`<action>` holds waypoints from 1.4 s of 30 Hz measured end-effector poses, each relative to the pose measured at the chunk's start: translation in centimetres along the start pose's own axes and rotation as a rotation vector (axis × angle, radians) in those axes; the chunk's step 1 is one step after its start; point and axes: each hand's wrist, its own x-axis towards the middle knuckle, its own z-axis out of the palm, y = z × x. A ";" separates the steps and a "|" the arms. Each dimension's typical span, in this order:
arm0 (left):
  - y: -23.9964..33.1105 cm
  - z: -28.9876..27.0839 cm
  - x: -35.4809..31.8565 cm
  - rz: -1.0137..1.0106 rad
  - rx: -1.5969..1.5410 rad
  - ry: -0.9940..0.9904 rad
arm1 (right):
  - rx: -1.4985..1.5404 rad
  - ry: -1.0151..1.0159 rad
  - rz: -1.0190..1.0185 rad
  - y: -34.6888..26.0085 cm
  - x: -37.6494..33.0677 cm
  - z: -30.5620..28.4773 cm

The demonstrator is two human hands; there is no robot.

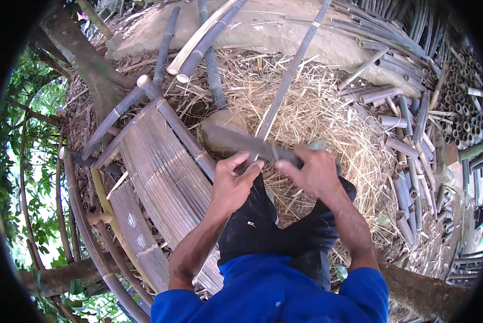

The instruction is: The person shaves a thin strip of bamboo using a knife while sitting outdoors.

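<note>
A long machete with a broad, dark blade reaches leftward from my right hand, whose fingers wrap round its handle end. The blade crosses the near end of a slender bamboo pole and is slightly smeared by motion. My left hand is closed on that near end, thumb and forefinger pinching it just below the blade. From there the pole slants up and away to the far right, its split tip pale near the blade. Behind the blade is a round wooden block.
A bamboo slat bench stands at my left. Pale shavings cover the ground ahead. Cut bamboo pieces and stacked tubes lie at right. More poles lean ahead, and a tree trunk rises at far left.
</note>
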 end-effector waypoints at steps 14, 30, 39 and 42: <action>-1.1 -1.2 -2.3 -0.082 0.038 -0.041 | -0.100 -0.028 -0.035 2.5 0.3 0.1; -1.8 -3.3 -5.7 -0.267 0.041 -0.208 | 0.081 0.010 0.302 5.7 0.2 -0.2; -1.1 -2.3 -5.6 -0.305 0.066 -0.299 | 0.026 -0.100 0.002 1.9 -2.8 1.8; -1.5 -3.0 -7.2 -0.244 0.086 -0.317 | -0.034 0.007 0.147 5.6 -0.1 0.2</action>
